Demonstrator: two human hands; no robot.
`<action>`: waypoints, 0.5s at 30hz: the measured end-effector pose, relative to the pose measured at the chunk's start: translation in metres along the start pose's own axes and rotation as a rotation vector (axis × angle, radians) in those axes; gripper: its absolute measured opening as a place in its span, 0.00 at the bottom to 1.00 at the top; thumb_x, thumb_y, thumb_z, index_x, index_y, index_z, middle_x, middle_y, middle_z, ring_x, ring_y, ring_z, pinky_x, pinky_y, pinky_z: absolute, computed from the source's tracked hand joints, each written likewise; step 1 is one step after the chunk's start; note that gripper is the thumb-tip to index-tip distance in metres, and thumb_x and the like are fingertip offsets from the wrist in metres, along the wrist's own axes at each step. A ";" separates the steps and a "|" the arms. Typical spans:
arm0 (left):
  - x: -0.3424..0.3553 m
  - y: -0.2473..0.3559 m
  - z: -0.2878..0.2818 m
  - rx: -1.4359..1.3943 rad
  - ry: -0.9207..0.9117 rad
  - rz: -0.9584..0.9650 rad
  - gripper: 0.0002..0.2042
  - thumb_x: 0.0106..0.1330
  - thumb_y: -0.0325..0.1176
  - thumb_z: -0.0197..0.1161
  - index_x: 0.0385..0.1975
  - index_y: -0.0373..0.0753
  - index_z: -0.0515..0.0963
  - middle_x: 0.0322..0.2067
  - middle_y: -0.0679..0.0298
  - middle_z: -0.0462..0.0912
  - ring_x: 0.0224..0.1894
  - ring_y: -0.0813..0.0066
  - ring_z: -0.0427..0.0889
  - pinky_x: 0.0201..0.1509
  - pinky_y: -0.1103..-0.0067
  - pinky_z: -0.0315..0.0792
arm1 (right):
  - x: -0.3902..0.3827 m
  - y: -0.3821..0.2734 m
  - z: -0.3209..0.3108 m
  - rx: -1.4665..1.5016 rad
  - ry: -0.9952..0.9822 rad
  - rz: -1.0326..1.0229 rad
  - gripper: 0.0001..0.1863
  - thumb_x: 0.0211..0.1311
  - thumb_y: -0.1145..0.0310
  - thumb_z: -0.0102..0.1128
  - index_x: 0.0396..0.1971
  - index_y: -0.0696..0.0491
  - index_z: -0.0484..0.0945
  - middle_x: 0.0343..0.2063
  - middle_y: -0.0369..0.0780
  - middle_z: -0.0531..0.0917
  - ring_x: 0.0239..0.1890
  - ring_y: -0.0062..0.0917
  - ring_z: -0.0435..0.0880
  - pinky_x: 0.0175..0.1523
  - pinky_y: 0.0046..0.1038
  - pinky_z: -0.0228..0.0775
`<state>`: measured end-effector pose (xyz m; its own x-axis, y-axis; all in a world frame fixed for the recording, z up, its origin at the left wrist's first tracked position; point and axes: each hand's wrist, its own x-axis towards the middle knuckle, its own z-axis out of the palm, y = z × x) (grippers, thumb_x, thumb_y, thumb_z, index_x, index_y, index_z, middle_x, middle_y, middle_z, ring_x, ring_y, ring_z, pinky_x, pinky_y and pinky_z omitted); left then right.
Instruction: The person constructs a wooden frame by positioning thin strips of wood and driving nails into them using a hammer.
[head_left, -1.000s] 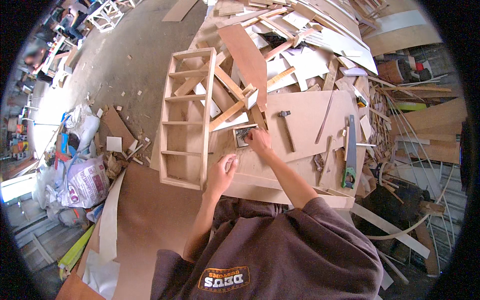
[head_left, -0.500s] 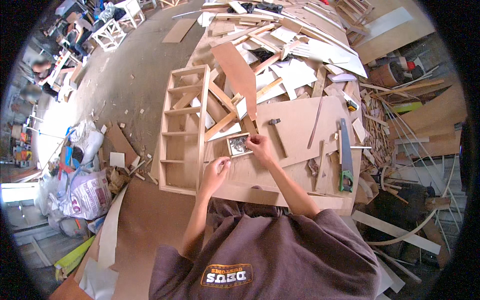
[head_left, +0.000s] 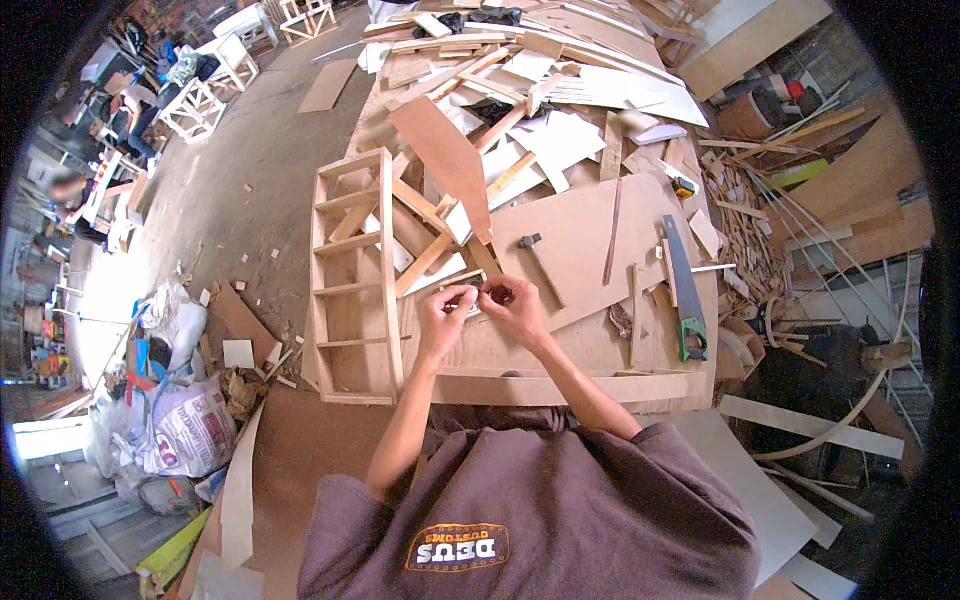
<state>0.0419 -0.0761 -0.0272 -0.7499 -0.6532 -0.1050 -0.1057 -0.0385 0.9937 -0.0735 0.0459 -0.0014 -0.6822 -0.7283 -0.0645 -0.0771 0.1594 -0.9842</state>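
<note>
My left hand [head_left: 446, 320] and my right hand [head_left: 516, 312] are close together over the workbench, fingertips pinched and nearly meeting. Whatever lies between the fingers is too small to make out. Beneath them sits a small wooden box [head_left: 452, 284] of small metal pieces, mostly covered by the hands. To the left stands a narrow wooden frame [head_left: 388, 270] with several compartments. A hammer [head_left: 543, 272] lies just beyond my right hand, on a flat brown board [head_left: 585, 235]. Farther right is a handsaw [head_left: 684, 285] with a green and black handle.
Wood offcuts and white panels [head_left: 565, 145] are heaped across the far bench. A brown pointed panel [head_left: 445, 150] leans out of the heap. A long wooden strip [head_left: 540, 390] runs along the near edge. Full bags [head_left: 190, 430] stand on the floor at left; people work far left.
My left hand has risen toward the right one, and their fingertips now nearly meet over the small box. My right hand has turned and closed in from the box's rim. The view has shifted slightly.
</note>
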 end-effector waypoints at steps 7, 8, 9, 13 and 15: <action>-0.007 -0.009 0.004 -0.309 0.120 -0.098 0.09 0.69 0.33 0.69 0.39 0.33 0.87 0.32 0.69 0.86 0.33 0.88 0.80 0.37 0.86 0.72 | 0.004 0.010 0.011 0.045 -0.007 0.025 0.06 0.62 0.74 0.69 0.36 0.61 0.84 0.25 0.32 0.83 0.28 0.11 0.77 0.32 0.18 0.70; -0.007 -0.008 0.003 -0.339 0.131 -0.118 0.09 0.69 0.34 0.69 0.39 0.34 0.87 0.31 0.70 0.86 0.33 0.88 0.79 0.36 0.86 0.71 | 0.006 0.010 0.013 0.064 -0.019 0.030 0.07 0.63 0.74 0.70 0.36 0.61 0.85 0.26 0.32 0.84 0.28 0.11 0.78 0.32 0.18 0.71; -0.009 -0.008 0.003 -0.365 0.138 -0.133 0.09 0.70 0.34 0.69 0.39 0.34 0.86 0.31 0.71 0.85 0.32 0.89 0.78 0.36 0.86 0.70 | 0.007 0.011 0.015 0.082 -0.031 0.034 0.07 0.63 0.74 0.70 0.37 0.61 0.85 0.26 0.32 0.85 0.29 0.11 0.79 0.32 0.18 0.72; -0.004 -0.012 -0.002 -0.359 0.144 -0.171 0.09 0.70 0.35 0.69 0.40 0.36 0.86 0.33 0.71 0.85 0.33 0.86 0.79 0.38 0.84 0.72 | 0.016 0.025 0.020 0.138 -0.035 0.059 0.05 0.64 0.75 0.70 0.35 0.61 0.86 0.27 0.31 0.84 0.28 0.10 0.78 0.32 0.16 0.70; -0.002 -0.022 -0.006 -0.349 0.167 -0.190 0.09 0.70 0.36 0.68 0.40 0.37 0.86 0.34 0.70 0.86 0.34 0.84 0.81 0.39 0.83 0.74 | 0.018 0.026 0.021 0.191 -0.056 0.048 0.05 0.64 0.75 0.70 0.36 0.61 0.86 0.27 0.31 0.85 0.29 0.10 0.78 0.33 0.16 0.70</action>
<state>0.0494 -0.0782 -0.0481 -0.6195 -0.7223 -0.3076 0.0171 -0.4041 0.9145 -0.0721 0.0228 -0.0317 -0.6395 -0.7600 -0.1158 0.0978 0.0690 -0.9928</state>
